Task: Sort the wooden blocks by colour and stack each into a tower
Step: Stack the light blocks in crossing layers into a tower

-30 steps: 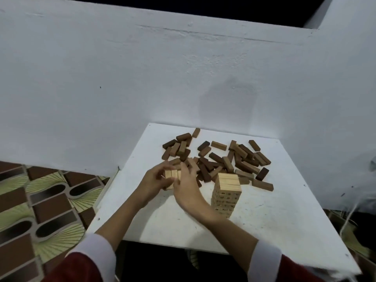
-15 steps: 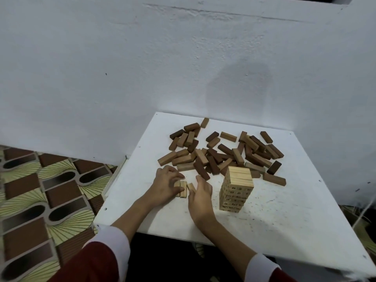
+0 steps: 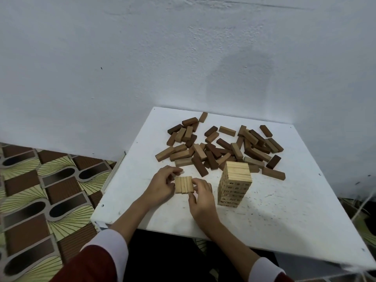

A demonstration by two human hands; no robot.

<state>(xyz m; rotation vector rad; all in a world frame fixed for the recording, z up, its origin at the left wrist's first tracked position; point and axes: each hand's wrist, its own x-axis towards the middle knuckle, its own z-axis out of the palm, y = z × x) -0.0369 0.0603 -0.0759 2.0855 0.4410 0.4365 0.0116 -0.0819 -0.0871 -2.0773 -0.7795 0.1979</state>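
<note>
Three pale blocks (image 3: 184, 184) are pinched side by side between both hands on the table (image 3: 284, 220).
The row is gripped at its left end by the left hand (image 3: 160, 185) and at its right by the right hand (image 3: 201, 197); the pale tower (image 3: 235, 184) stands just right, the brown pile (image 3: 221, 147) farther back.

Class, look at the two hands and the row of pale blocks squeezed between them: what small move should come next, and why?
Probably lift the row of pale blocks, pinched between the left hand and right hand, onto the pale tower just to its right. The blocks lie side by side like a finished layer and match the tower's colour; the loose pile behind looks mostly darker.
</note>
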